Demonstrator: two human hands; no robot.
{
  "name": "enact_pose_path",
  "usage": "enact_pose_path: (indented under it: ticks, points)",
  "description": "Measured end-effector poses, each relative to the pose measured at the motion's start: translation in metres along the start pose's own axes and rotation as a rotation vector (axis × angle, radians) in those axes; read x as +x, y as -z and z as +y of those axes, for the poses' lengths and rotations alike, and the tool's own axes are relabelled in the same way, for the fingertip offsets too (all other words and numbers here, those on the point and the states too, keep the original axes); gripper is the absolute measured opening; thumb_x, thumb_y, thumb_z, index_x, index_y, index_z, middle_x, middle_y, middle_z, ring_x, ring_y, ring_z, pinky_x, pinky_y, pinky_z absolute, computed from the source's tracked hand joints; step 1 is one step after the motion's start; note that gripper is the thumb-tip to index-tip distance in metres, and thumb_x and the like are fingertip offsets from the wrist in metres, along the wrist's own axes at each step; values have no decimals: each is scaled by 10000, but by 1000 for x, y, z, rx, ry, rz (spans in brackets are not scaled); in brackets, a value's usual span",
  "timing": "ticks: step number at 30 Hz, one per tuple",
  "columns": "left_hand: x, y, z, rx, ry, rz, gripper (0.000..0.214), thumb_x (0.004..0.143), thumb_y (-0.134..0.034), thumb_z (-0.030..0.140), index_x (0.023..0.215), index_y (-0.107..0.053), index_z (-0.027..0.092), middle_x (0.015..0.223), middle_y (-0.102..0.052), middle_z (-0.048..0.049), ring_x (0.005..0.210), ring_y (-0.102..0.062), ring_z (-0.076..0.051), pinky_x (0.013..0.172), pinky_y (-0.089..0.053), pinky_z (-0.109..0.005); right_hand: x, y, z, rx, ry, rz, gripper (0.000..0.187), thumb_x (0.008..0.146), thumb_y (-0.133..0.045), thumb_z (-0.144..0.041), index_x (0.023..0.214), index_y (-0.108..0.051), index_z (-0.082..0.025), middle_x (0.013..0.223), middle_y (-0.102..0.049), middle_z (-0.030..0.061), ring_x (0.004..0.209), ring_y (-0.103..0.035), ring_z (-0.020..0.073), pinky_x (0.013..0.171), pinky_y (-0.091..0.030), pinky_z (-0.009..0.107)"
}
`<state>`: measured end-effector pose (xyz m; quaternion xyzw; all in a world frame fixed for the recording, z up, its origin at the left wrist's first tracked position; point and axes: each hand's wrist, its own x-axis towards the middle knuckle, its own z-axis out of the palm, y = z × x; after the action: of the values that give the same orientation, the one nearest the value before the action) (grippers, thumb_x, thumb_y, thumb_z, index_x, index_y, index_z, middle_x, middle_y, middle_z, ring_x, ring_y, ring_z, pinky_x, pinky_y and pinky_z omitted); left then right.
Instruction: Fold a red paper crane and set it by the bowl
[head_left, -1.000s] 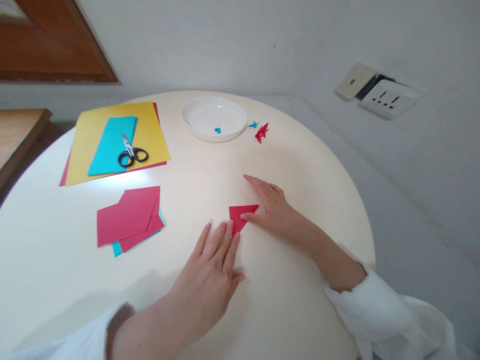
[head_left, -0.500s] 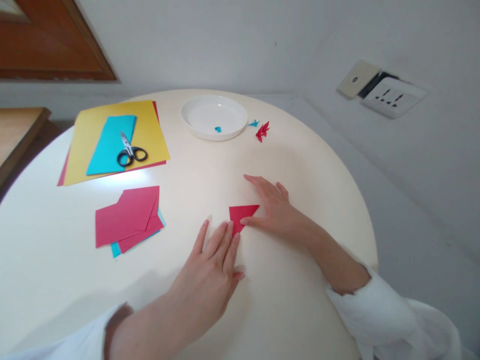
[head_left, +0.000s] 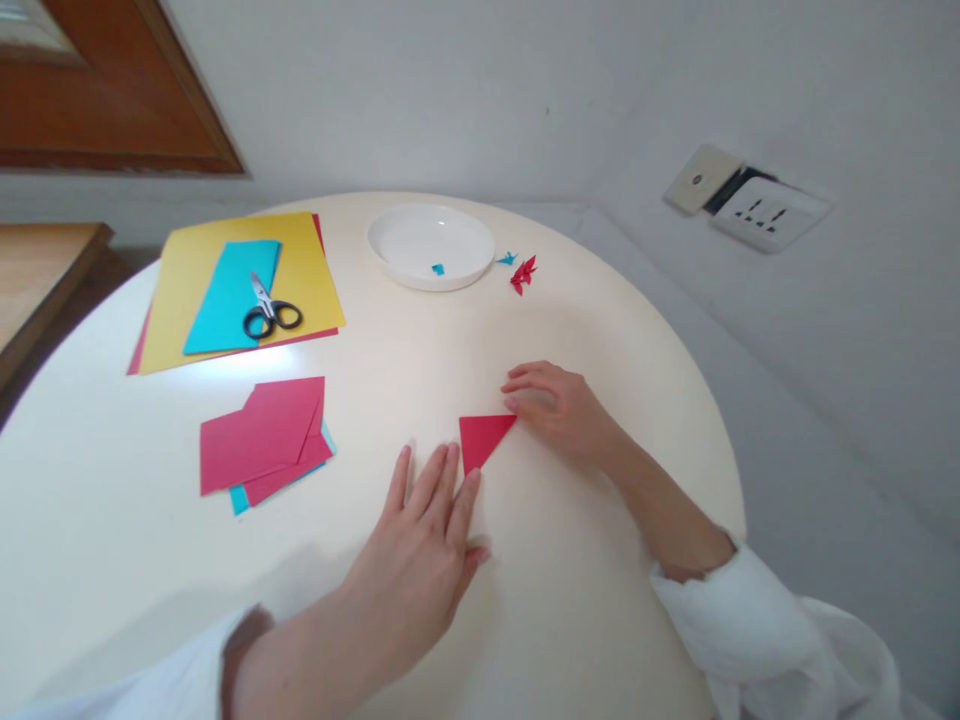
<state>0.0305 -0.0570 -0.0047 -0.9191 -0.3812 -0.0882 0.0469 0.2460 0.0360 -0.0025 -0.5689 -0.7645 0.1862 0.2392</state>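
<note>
One triangle (head_left: 484, 438) lies on the bench (head_left: 585, 560), nearer you than the plate (head_left: 420, 240). Your left hand (head_left: 416, 555), grip splayed, touches one corner; your right hand (head_left: 566, 408), fingers curled, borders another, any pinch indiscernible.

My bare left hand (head_left: 412, 565): near side, palm down, fingers (head_left: 463, 508) extended toward far side, thumb (head_left: 474, 558) out right. Bare left forearm (head_left: 311, 645) slants in from near left. My bare right hand (head_left: 566, 405): farther out, loosely curled, fingertips (head_left: 513, 386) pointing left. Bare right forearm (head_left: 664, 510) from near right.
</note>
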Motion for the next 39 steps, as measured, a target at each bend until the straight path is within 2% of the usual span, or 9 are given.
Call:
enact_pose_path:
  ticks: [3, 9, 16, 23, 27, 32, 37, 39]
  points:
    - [0, -1, 1, -4, -5, 2, 490, 940, -311, 351, 1270, -518, 52, 1309, -513, -236, 1243, -454, -383, 987, -361, -596, -3, -2, -10, -25, 69, -67, 181, 731, -691, -342, 877, -695, -236, 1067, -651, 69, 1008, -601, 247, 947, -397, 474]
    - [1, 0, 1, -17, -3, -13, 502, 940, -302, 361, 1270, -515, 49, 1316, -503, -242, 1238, -455, -392, 977, -368, -607, -2, -1, -12, 84, 104, -121, 80, 768, -656, -285, 784, -693, -215, 969, -673, 58, 942, -611, 213, 902, -428, 427]
    - [-1, 0, 0, -39, 3, -18, 490, 934, -326, 346, 1279, -500, 45, 1326, -491, -250, 1255, -434, -392, 993, -352, -606, -2, 2, -17, 169, 83, -83, 27, 716, -696, -216, 717, -669, -211, 864, -684, 37, 873, -596, 197, 848, -441, 385]
    - [0, 1, 1, -47, 5, -21, 484, 932, -326, 339, 1272, -507, 46, 1326, -491, -252, 1252, -440, -391, 988, -359, -609, -3, 10, -28, 171, -7, -147, 82, 681, -706, -171, 670, -632, -204, 753, -672, 15, 796, -571, 190, 783, -447, 368]
    - [0, 1, 0, -50, 8, -19, 482, 927, -337, 344, 1274, -506, 54, 1324, -496, -250, 1250, -443, -391, 989, -359, -610, -4, 11, -29, 174, -25, -206, 75, 679, -703, -181, 723, -653, -216, 788, -680, 25, 857, -582, 207, 816, -448, 384]
    - [0, 1, 0, -79, 14, -7, 438, 910, -392, 332, 1270, -507, 110, 1347, -484, -233, 1246, -450, -390, 996, -353, -614, -5, 11, -29, 124, -22, -315, 228, 677, -703, -204, 903, -675, -228, 959, -671, 56, 958, -598, 233, 936, -385, 460]
    - [3, 8, -3, -147, 12, 95, 418, 871, -465, 263, 1263, -454, 116, 1337, -496, -220, 1242, -453, -388, 975, -381, -620, -6, 14, -28, 61, 84, -378, 78, 724, -649, -190, 795, -667, -218, 933, -692, 43, 1045, -572, 247, 968, -306, 478]
    - [4, 13, -6, -255, -20, 157, 382, 847, -461, 164, 1224, -442, 109, 1307, -523, -196, 1247, -462, -320, 1013, -391, -555, -8, 13, -28, 75, 137, -375, 101, 759, -589, -147, 766, -656, -224, 907, -699, 25, 1054, -573, 233, 962, -291, 469]
